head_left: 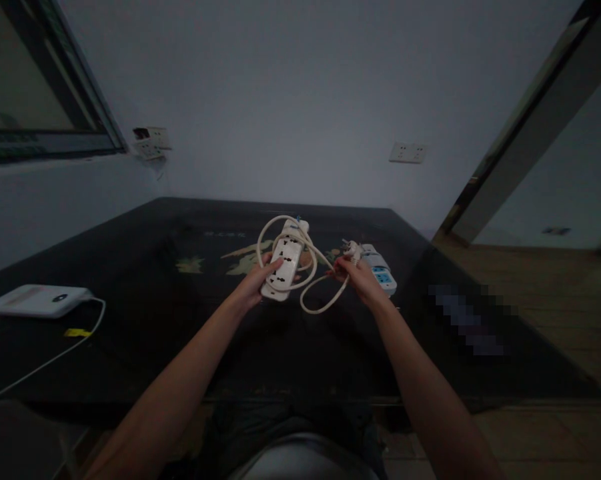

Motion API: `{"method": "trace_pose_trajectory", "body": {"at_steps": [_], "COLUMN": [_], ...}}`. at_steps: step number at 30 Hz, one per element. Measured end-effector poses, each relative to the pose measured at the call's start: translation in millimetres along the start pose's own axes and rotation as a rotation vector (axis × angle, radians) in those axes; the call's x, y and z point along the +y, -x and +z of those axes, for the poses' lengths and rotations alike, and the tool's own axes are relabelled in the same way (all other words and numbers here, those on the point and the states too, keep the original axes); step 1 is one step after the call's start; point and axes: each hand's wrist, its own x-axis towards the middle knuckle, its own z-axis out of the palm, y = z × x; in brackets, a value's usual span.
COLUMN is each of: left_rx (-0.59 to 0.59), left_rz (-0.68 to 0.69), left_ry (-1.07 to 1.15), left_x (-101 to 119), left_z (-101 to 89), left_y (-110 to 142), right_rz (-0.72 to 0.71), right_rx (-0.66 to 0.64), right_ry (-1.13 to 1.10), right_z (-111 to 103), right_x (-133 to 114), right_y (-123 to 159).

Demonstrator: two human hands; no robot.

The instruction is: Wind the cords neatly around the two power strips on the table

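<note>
A white power strip (283,267) with several sockets is tilted up in my left hand (255,283), whose thumb lies across its face. Its pale cord (313,310) loops around the strip and runs over to my right hand (353,275). The fingers of that hand are closed on the cord near the plug (351,250), whose prongs point up and away. Just right of my right hand lies a second power strip (381,277), white with blue sockets and partly hidden behind the hand.
The dark table (180,360) has a painted pattern. On its left lies a white power bank (37,301) with a cable, near a yellow scrap (77,333). A blurred-out item (467,323) is at the right. Wall sockets (408,153) sit behind the table.
</note>
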Motion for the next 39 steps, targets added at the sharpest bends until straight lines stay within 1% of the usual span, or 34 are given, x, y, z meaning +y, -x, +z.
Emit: {"method": "trace_pose_trajectory", "body": {"at_steps": [3,6,8,11,13,15,20,23,25,28,31,33,35,39], "left_rx": [-0.009,-0.007,0.002,0.009,0.002,-0.007,-0.041,-0.067,-0.093,-0.117,-0.085,-0.051,-0.031,-0.031], "left_rz": [-0.011,0.005,0.025,0.055,0.067,0.068,0.042,0.028,0.020,0.018,0.040,0.055,0.057,0.047], "left_ry": [0.025,0.000,-0.030,-0.058,-0.070,-0.075,-0.093,-0.114,-0.126,-0.154,-0.200,-0.224,-0.234,-0.245], "left_x": [0.7,0.8,0.9,0.9,0.8,0.6,1.1,1.5,1.6,1.6,2.3,2.8,3.2,3.2], "left_z": [2.6,4.9,5.6,5.2,4.4,4.0,7.1,10.3,11.9,13.4,14.9,15.9,16.3,14.5], "left_y": [1.2,2.8,3.5,3.7,3.4,3.1,5.9,9.4,11.4,12.9,13.2,13.2,13.2,12.6], "right_rz": [0.023,0.016,-0.003,-0.029,-0.061,-0.082,-0.039,-0.109,-0.129,-0.078,-0.036,-0.041,-0.070,-0.156], "right_rx": [-0.075,-0.138,-0.108,-0.019,-0.009,-0.064,-0.239,-0.313,-0.383,-0.481,-0.517,-0.521,-0.532,-0.570], "right_ry": [0.039,0.106,0.117,0.098,0.115,0.160,0.291,0.352,0.378,0.356,0.313,0.297,0.294,0.311], "right_z": [6.4,12.5,14.2,11.9,8.2,4.6,0.3,0.6,2.1,6.4,11.0,12.7,13.0,12.3], "right_x": [4.1,9.4,12.6,14.2,12.8,9.9,2.9,0.4,-1.1,-3.1,-3.9,-4.2,-5.6,-12.8], "right_y": [2.6,4.4,3.9,1.7,0.5,0.4,2.8,5.7,9.2,16.2,21.1,21.9,21.4,22.3]}}
